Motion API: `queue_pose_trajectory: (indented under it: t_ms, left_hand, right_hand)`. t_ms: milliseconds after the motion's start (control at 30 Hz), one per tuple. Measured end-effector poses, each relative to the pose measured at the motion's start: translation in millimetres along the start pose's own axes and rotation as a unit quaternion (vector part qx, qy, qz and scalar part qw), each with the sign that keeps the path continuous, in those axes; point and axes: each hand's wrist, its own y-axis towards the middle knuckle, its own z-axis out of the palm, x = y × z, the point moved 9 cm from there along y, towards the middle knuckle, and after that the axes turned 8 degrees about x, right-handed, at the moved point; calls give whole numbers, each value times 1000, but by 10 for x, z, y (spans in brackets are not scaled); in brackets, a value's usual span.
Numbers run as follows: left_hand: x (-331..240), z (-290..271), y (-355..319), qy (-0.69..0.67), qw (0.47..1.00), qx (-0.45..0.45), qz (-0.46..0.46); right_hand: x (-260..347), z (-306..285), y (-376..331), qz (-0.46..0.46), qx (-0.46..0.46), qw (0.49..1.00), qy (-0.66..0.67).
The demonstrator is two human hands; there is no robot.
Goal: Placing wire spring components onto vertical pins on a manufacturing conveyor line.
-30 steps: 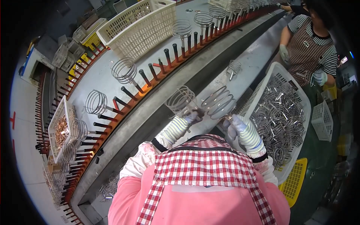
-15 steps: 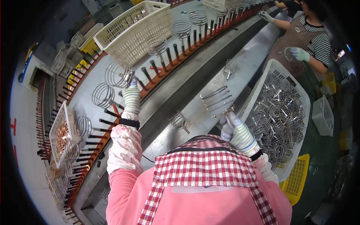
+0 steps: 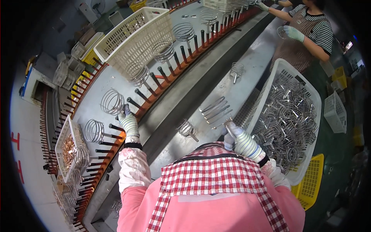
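My left hand [image 3: 129,123], in a striped knit glove, has its fingers closed on the stem of a shiny wire coil [image 3: 112,102] beside the orange rack of black-tipped posts [image 3: 156,80]. In front of my chest, my right hand [image 3: 240,140], gloved alike, grips a second wire coil [image 3: 215,112] by its stem, the rings pointing up and left. A loose wire coil [image 3: 186,128] lies on the metal bench between my hands. Farther off on the bench is another coil [image 3: 236,70]. Several more coils stand along the rack.
At my right stands a white basket [image 3: 256,112] heaped with wire coils, above a yellow basket [image 3: 313,181]. A cream crate [image 3: 135,42] sits behind the rack. A small white tray [image 3: 65,143] holds copper-coloured pieces. A co-worker [image 3: 299,42] in a brown apron works at far right.
My left hand has moved lower and nearer to me, and the coil at its fingers is lower too. My right hand still holds its coil, shifted slightly left and down.
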Motion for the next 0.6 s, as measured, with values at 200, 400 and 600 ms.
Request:
queue_pose_trajectory:
  t_ms: [200,400,600]
  left_hand:
    - [-133,123,-339,37,998,-34,25]
    - [-478,853,-1154,-13,997,70,4]
    - [-1084,2056,-1449,-39,951,300,65]
  right_hand:
    - [333,-139,12,10,-16,999,-40]
    - [567,-372,103,-8,-5,998,-60]
    - [829,-684,214,-47,-9,999,-7]
